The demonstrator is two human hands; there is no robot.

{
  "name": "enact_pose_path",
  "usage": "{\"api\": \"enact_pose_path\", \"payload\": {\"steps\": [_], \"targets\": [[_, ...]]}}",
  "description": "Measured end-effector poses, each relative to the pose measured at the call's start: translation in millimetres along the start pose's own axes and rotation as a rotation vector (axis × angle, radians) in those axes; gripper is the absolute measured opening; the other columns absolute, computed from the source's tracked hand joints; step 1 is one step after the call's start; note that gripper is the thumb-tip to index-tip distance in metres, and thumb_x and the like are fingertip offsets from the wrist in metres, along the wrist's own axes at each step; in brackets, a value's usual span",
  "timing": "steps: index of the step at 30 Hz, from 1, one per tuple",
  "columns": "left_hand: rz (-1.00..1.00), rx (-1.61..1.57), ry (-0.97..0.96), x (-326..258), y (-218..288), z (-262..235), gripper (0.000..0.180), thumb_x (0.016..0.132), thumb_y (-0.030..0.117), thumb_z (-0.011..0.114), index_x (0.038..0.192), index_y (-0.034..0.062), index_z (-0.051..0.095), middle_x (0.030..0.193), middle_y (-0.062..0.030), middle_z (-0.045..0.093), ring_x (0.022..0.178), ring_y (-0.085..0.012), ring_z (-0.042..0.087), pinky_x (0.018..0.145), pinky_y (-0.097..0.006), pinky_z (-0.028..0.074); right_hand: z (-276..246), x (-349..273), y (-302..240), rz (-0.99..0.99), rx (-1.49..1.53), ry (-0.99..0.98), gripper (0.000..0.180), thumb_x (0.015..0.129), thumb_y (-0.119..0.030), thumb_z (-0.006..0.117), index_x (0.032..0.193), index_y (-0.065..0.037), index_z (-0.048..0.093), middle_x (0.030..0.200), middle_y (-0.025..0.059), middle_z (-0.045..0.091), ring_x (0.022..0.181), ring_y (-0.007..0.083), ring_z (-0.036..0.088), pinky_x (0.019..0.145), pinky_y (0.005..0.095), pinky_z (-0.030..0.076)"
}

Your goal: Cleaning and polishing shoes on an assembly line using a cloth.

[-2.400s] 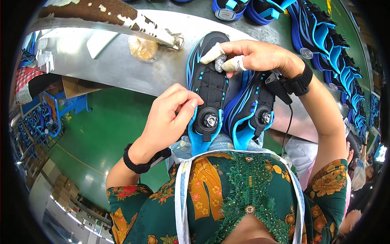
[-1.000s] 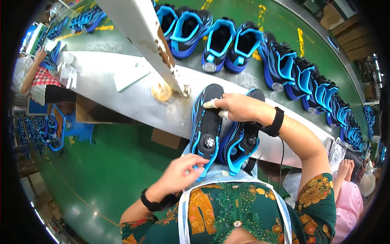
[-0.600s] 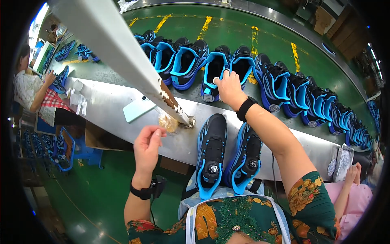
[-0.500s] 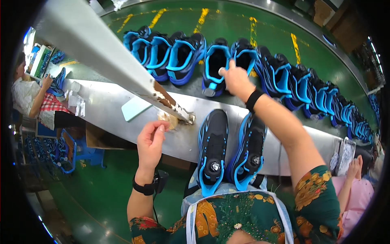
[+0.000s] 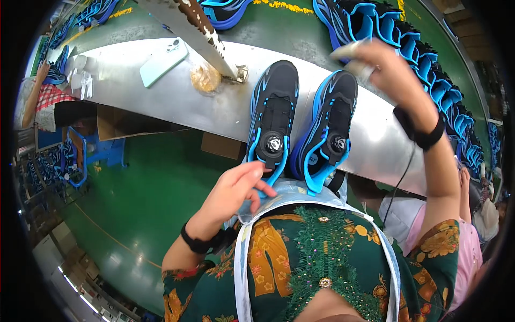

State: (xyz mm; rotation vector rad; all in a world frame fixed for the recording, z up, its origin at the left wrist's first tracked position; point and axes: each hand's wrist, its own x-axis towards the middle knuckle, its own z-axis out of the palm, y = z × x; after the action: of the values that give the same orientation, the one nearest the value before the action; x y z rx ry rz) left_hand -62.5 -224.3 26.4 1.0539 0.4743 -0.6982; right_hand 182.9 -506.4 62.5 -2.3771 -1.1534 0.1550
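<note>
Left hand (image 5: 232,192), loosely curled, was against or just over the heel of a black-and-blue shoe (image 5: 274,112), its hold impossible to tell, with a matching shoe (image 5: 328,115) farther right and, just past that toe, the blurred right hand (image 5: 382,67), fingers parted, empty.

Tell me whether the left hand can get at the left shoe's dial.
Probably yes: the left hand is by the heel end of the left shoe, close to the dial, which nothing covers; the right hand is well away from it.
</note>
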Motion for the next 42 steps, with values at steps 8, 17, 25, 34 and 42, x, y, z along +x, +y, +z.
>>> {"api": "enact_pose_path", "payload": {"steps": [8,17,25,34,42], "targets": [[0.048,-0.162,-0.122,41,-23,-5,0.025,0.099,0.026,0.055,0.106,0.0023,0.056,0.079,-0.0161,0.066,0.046,-0.0094,0.05,0.042,-0.019,0.035,90,-15,-105,0.006,0.422,-0.428,0.04,0.084,-0.008,0.066,0.124,-0.012,0.061,0.091,0.0168,0.056,0.073,0.0333,0.061,0.07,0.0412,0.052],[0.017,-0.274,-0.23,47,-28,-13,0.02,0.101,0.02,0.051,0.104,0.0003,0.056,0.082,-0.0185,0.068,0.047,-0.011,0.052,0.045,-0.021,0.042,96,-21,-122,0.014,0.228,-0.116,0.03,0.08,-0.016,0.072,0.105,-0.003,0.06,0.077,0.0141,0.057,0.071,0.0348,0.062,0.06,0.0419,0.05],[0.028,-0.362,-0.292,48,-26,1,0.021,0.102,0.019,0.046,0.107,-0.0005,0.052,0.09,-0.022,0.068,0.055,-0.014,0.059,0.054,-0.023,0.05,108,-28,-138,0.139,0.041,-0.059,0.024,0.084,-0.017,0.067,0.1,-0.004,0.055,0.083,0.0147,0.06,0.076,0.0366,0.063,0.063,0.0435,0.051],[0.018,-0.342,-0.297,51,-31,-6,0.022,0.102,0.022,0.048,0.099,0.0002,0.052,0.097,-0.0262,0.067,0.06,-0.0169,0.061,0.057,-0.027,0.052,106,-31,-134,0.215,0.362,-0.105,0.027,0.082,-0.001,0.061,0.11,-0.003,0.061,0.09,0.0174,0.061,0.085,0.0381,0.065,0.073,0.0387,0.053],[0.035,-0.345,-0.103,38,-18,2,0.026,0.101,0.024,0.05,0.1,-0.0006,0.059,0.088,-0.0149,0.066,0.057,-0.0113,0.056,0.048,-0.021,0.043,78,9,-87,0.061,0.283,-0.279,0.033,0.087,-0.007,0.064,0.121,-0.005,0.062,0.103,0.0188,0.066,0.093,0.034,0.065,0.08,0.0371,0.052]]}}
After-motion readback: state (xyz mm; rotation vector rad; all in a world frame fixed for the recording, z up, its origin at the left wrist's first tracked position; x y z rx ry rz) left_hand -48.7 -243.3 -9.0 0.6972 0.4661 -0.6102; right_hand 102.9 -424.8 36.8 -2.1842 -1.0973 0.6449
